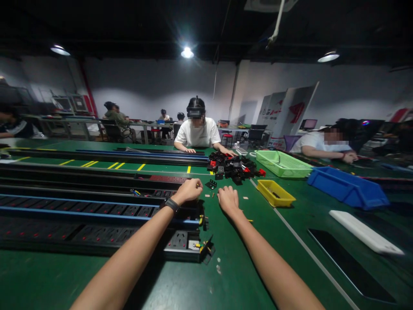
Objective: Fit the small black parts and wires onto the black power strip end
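My left hand [189, 190] is curled into a fist above the end of a long black socket strip [97, 209] with a blue edge; what the fingers hold is hidden. A dark band sits on that wrist. My right hand [228, 199] rests knuckles-up on the green table [245, 267], fingers curled under, just right of the strip's end. A small black bracket [211, 184] and tiny loose parts lie just beyond both hands. A nearer strip [182, 246] shows yellow and green wires at its open end.
A heap of black and red parts [234, 166] lies ahead. To the right stand a yellow tray [275, 193], a green basket [283, 164], a blue bin [348, 187] and a white bar [366, 232]. Other people sit across the table and at the right.
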The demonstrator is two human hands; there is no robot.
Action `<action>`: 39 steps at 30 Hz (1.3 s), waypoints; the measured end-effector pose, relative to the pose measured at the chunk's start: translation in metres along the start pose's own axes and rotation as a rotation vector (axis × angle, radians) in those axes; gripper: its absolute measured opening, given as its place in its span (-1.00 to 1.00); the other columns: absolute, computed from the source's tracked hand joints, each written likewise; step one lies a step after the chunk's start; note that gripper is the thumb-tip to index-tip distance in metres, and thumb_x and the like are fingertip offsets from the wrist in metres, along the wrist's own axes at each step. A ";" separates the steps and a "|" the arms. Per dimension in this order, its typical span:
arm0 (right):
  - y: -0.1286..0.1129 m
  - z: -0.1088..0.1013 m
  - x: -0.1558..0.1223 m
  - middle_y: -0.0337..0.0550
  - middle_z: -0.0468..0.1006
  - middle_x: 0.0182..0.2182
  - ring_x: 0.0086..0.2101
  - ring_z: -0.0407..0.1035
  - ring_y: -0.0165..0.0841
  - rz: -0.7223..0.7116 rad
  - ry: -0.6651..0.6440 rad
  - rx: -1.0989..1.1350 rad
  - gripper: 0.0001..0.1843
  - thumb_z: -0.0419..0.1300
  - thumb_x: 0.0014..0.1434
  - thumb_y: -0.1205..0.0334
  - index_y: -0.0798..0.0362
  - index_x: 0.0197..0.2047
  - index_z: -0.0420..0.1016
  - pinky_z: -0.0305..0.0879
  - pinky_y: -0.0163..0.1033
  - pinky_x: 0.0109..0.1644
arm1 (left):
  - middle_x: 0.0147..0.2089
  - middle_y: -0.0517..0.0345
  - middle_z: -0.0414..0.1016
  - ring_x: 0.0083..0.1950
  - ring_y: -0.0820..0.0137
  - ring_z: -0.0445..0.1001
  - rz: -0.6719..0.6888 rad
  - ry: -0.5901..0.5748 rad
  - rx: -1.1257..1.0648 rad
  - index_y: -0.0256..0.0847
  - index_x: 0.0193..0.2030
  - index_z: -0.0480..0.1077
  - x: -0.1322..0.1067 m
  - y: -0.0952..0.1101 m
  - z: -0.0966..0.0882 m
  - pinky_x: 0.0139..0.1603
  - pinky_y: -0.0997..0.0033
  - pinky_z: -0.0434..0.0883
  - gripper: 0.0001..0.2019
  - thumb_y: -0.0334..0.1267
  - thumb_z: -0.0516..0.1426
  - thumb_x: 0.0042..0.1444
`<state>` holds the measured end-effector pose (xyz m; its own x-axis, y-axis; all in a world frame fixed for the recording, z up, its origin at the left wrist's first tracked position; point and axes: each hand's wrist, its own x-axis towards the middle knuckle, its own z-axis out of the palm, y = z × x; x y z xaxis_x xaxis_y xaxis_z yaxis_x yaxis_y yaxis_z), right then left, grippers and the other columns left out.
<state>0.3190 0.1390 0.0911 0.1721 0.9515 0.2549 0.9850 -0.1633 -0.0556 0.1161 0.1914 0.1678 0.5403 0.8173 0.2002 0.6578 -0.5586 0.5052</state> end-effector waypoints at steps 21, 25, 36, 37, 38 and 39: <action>-0.031 0.004 0.019 -0.27 0.55 -0.37 -0.35 0.49 -0.30 -0.080 0.009 1.371 -0.65 0.38 0.04 0.16 0.01 -0.14 0.40 0.40 -0.23 -0.23 | -0.18 0.08 0.68 -0.24 0.32 0.54 0.211 -0.003 -0.232 -0.24 -0.06 0.61 0.000 -0.029 0.016 -0.15 0.38 0.41 -0.68 -0.12 0.14 0.21; -0.040 -0.002 0.016 -0.32 0.50 -0.43 -0.41 0.44 -0.35 -0.008 -0.048 1.643 -0.41 0.56 -0.21 -0.01 0.01 -0.21 0.37 0.38 -0.25 -0.29 | -0.12 -0.01 0.70 -0.16 0.29 0.57 0.226 -0.055 -0.320 -0.28 -0.05 0.63 0.000 -0.028 0.009 -0.13 0.38 0.44 -0.59 0.02 0.14 0.26; -0.037 0.003 0.013 -0.23 0.56 -0.46 -0.46 0.47 -0.35 0.097 -0.124 1.478 -0.63 0.46 0.02 0.00 0.06 -0.28 0.48 0.35 -0.29 -0.35 | -0.19 -0.06 0.70 -0.16 0.24 0.62 0.160 -0.059 -0.273 -0.29 -0.19 0.59 0.000 -0.051 -0.004 -0.10 0.31 0.50 -0.64 0.03 0.28 0.14; -0.035 0.006 0.013 -0.23 0.56 -0.47 -0.46 0.45 -0.37 0.074 -0.112 1.370 -0.69 0.44 0.04 0.06 0.07 -0.30 0.50 0.32 -0.30 -0.36 | -0.21 -0.04 0.69 -0.16 0.23 0.61 0.140 -0.032 -0.228 -0.28 -0.21 0.60 0.001 -0.054 -0.005 -0.09 0.31 0.49 -0.67 -0.01 0.28 0.13; -0.033 0.008 0.012 -0.23 0.56 -0.47 -0.46 0.43 -0.37 0.043 -0.110 1.269 -0.73 0.43 0.04 0.10 0.08 -0.31 0.52 0.29 -0.30 -0.36 | -0.23 -0.02 0.69 -0.17 0.23 0.61 0.123 -0.013 -0.181 -0.26 -0.23 0.61 0.001 -0.056 -0.005 -0.09 0.32 0.48 -0.71 -0.03 0.28 0.12; -0.032 0.011 0.012 -0.22 0.57 -0.47 -0.45 0.42 -0.38 0.009 -0.115 1.183 -0.76 0.42 0.05 0.12 0.09 -0.32 0.54 0.27 -0.30 -0.35 | -0.24 0.01 0.69 -0.17 0.23 0.60 0.111 -0.001 -0.137 -0.24 -0.25 0.62 0.001 -0.058 -0.005 -0.09 0.32 0.47 -0.73 -0.06 0.27 0.12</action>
<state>0.2895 0.1580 0.0857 0.1174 0.9793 0.1648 0.3511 0.1143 -0.9293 0.0754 0.2251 0.1426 0.6062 0.7514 0.2607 0.5160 -0.6210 0.5900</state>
